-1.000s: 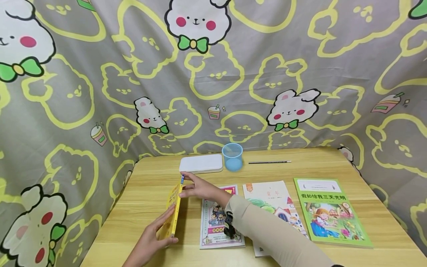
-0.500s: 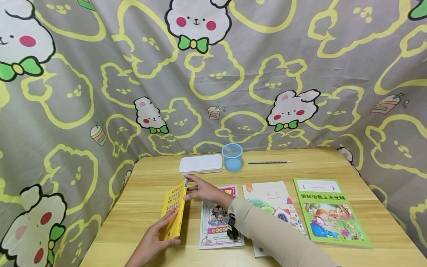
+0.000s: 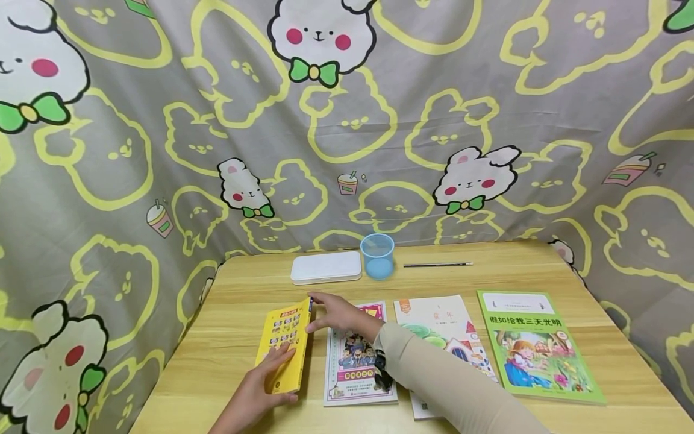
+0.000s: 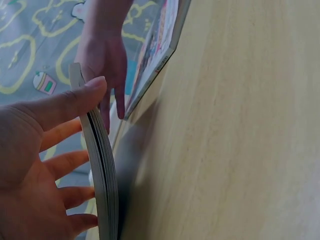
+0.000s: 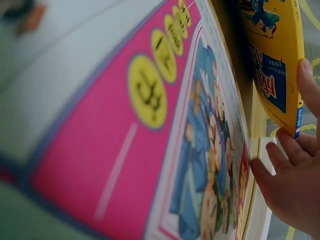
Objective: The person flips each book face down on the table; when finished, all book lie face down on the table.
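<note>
A yellow book (image 3: 287, 325) stands tilted on its spine side at the table's left, its picture-covered face toward the left. My left hand (image 3: 259, 386) grips its near end, fingers spread over that face and thumb at the near edge; the left wrist view shows the page edges of the book (image 4: 102, 170) between thumb and fingers. At the far corner my right hand (image 3: 344, 316) holds the spine, and the right wrist view shows fingertips (image 5: 287, 137) at the blue-tipped corner. Just right lies a pink-and-white book (image 3: 355, 361), partly under the right wrist.
Farther right lie a pale book (image 3: 434, 307), partly covered by the right forearm, and a green book (image 3: 537, 343). Along the back of the table are a white case (image 3: 326, 266), a blue cup (image 3: 378, 259) and a pencil (image 3: 438, 264). A patterned curtain (image 3: 401, 132) hangs behind.
The yellow book has leaned over to the right, from nearly upright to tilted, so more of its left face shows. Both hands have moved slightly right and nearer with it.
</note>
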`<state>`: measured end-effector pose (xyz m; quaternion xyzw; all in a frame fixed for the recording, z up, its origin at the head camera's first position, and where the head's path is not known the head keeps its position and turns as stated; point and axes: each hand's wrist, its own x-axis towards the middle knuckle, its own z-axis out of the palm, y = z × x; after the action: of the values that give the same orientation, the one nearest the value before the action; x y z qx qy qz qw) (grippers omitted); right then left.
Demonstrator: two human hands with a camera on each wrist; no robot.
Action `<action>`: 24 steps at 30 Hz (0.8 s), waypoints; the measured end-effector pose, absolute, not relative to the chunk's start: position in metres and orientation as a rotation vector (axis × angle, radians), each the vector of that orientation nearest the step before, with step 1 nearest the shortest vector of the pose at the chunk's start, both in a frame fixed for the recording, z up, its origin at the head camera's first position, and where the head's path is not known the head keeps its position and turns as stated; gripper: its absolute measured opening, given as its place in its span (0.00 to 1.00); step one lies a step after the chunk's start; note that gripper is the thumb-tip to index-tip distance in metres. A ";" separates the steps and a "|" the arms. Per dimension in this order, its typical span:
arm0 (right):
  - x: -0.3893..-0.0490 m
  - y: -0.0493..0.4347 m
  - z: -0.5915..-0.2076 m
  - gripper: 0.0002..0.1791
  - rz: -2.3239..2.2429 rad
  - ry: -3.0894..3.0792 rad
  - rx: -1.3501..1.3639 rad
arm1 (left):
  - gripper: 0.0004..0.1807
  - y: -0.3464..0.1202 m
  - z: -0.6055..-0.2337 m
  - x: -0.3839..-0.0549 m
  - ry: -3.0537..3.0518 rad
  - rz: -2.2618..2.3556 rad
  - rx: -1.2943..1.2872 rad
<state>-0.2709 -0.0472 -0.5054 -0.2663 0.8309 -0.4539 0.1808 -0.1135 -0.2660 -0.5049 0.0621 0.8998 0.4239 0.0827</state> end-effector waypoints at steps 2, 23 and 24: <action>-0.271 -0.047 -0.506 0.54 -1.225 2.397 -0.762 | 0.50 -0.265 -0.506 -0.113 2.689 1.250 0.197; -0.279 -0.047 -0.522 0.52 -0.970 2.564 -0.797 | 0.49 -0.261 -0.517 -0.116 2.757 1.067 0.233; -0.280 -0.047 -0.522 0.52 -0.959 2.572 -0.799 | 0.49 -0.261 -0.517 -0.116 2.756 1.068 0.235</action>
<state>-0.2799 -0.0470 -0.5224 -0.2765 0.8907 -0.3322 0.1410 -0.1164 -0.2614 -0.5169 0.0790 0.9258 0.3589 0.0883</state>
